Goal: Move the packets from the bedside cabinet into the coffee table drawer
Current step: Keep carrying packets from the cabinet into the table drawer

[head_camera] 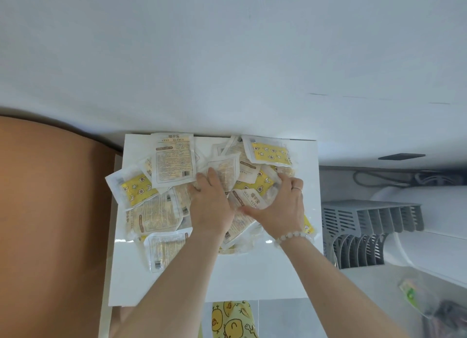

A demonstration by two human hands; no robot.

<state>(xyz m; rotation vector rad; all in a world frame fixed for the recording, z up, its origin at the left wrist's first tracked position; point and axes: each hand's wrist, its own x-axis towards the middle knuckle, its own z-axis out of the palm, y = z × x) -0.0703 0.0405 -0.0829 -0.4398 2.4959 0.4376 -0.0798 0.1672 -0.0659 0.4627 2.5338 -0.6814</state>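
Packets (pixel 174 160) lie in a loose, overlapping heap over the far half of the bedside cabinet (pixel 242 274), some against the wall at its far edge, one overhanging its left edge. Heaped like this, they look easiest to scoop up as a bunch. Both hands are in the middle of the pile: left hand (pixel 209 203) palm down, fingers curled into the packets; right hand (pixel 280 203) just beside it, cupped over them, thumb spread leftward. Both forearms reach in across the near edge, a beaded bracelet (pixel 290 236) on the right wrist
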